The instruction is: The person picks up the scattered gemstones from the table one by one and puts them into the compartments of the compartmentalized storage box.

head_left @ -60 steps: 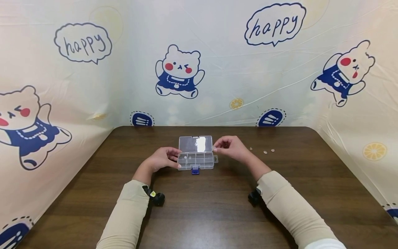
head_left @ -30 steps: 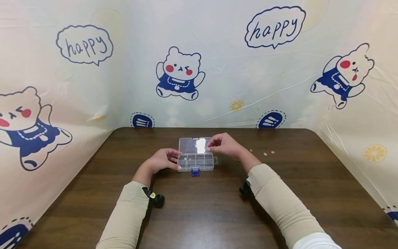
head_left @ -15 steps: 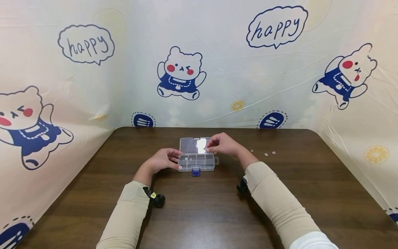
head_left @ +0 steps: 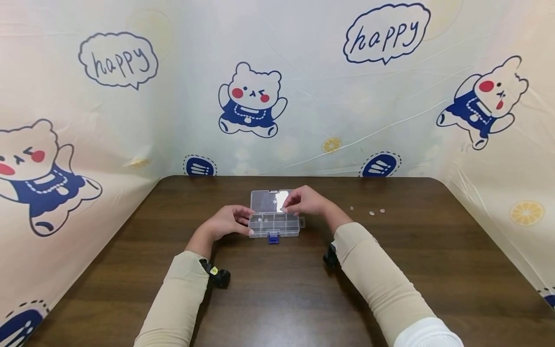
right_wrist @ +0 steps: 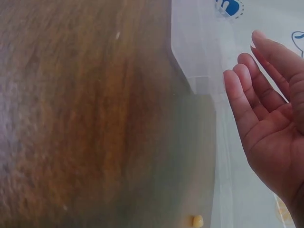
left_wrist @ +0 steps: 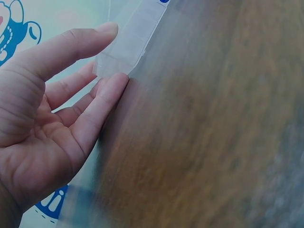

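The box (head_left: 285, 225) is clear — its latch (head_left: 273, 238) blue — the table (head_left: 277, 294) brown (wood-grained).

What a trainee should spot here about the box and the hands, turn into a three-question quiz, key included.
1. True or false: the lid of the clear box is open.
2. Choose one: the blue latch sits on the box's
a) left end
b) side nearest the person
c) right end
3. Name the hand that holds the box by one end.

Key:
1. True.
2. b
3. The left hand, with its thumb at the box's near corner.
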Demonstrator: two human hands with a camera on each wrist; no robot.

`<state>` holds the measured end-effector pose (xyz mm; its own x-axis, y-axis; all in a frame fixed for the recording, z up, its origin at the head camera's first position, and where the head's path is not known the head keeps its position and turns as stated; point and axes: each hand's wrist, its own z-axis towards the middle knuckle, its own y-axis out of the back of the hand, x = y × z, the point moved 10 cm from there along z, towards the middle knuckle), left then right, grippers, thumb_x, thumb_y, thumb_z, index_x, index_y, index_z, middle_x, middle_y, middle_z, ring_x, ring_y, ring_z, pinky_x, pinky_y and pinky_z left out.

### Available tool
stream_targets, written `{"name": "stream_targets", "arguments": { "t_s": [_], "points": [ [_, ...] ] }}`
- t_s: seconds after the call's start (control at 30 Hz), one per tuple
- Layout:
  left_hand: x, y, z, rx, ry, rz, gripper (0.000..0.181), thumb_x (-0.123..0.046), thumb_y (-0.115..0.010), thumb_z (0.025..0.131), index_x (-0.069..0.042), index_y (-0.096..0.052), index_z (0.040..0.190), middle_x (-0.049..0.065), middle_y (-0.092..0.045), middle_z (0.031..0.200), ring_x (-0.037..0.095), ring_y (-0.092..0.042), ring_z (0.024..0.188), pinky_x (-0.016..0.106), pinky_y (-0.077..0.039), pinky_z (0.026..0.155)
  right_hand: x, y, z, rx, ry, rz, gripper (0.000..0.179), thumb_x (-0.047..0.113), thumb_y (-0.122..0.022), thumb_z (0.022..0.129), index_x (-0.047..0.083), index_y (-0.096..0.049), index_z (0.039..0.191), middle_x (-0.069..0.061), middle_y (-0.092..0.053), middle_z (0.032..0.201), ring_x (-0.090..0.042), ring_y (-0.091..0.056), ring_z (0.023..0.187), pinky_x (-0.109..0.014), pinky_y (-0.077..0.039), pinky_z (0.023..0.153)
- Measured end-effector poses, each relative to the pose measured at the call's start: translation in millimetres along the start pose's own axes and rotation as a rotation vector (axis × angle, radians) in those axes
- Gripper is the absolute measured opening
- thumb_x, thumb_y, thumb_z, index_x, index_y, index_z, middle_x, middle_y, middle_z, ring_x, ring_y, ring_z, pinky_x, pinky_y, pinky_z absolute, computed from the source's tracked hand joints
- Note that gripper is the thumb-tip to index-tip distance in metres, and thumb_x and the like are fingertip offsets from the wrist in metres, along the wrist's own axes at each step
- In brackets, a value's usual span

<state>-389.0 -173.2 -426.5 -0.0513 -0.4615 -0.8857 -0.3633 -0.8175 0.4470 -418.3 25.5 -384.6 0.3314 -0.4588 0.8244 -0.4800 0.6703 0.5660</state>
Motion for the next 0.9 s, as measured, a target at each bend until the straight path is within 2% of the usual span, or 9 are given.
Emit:
{"name": "stream_targets", "arguments": {
  "t_s": [0.27,0.43,0.6,0.9],
  "points": [
    [0.5,0.6,0.4,-0.003,0.009,-0.002,0.063,-0.005,-0.088,0.069,-0.001,-0.060,0.125,0.016,-0.061,0.114,0.027,-0.060,0.100,0.032,-0.053,0.086,-3,-4,4.9,0.021,-0.003,-0.048,0.009,0.010,-0.076,0.085,0.005,-0.074,0.093,-0.005,-0.067,0.086,-0.020,-0.059,0.078,-0.032,-0.055,0.071],
    [0.5,-0.5,0.4,0.008,0.003,0.001,0.064,-0.004,-0.087,0.071,0.002,-0.058,0.128,0.019,-0.060,0.117,0.028,-0.059,0.103,0.032,-0.052,0.087,-6,-5,6.3,0.023,0.005,-0.118,0.006,0.013,-0.077,0.085,0.010,-0.075,0.090,-0.001,-0.068,0.085,-0.017,-0.058,0.081,-0.028,-0.052,0.073],
    [-0.9,-1.4,0.3,0.022,0.005,-0.022,0.066,-0.001,-0.086,0.071,0.004,-0.056,0.129,0.022,-0.059,0.119,0.029,-0.059,0.104,0.032,-0.052,0.086,-4,-6,6.0,0.017,0.017,-0.133,0.007,0.013,-0.078,0.085,0.009,-0.076,0.090,-0.001,-0.068,0.087,-0.017,-0.058,0.082,-0.029,-0.052,0.076],
    [-24.2,-5.6,-13.9,0.046,0.006,-0.026,0.063,0.003,-0.083,0.072,0.010,-0.054,0.128,0.028,-0.057,0.118,0.034,-0.059,0.104,0.031,-0.053,0.085,-3,-7,3.8,0.005,0.031,-0.136,0.008,0.012,-0.077,0.085,0.009,-0.076,0.091,0.000,-0.068,0.087,-0.017,-0.058,0.082,-0.029,-0.052,0.077]
  ]
}}
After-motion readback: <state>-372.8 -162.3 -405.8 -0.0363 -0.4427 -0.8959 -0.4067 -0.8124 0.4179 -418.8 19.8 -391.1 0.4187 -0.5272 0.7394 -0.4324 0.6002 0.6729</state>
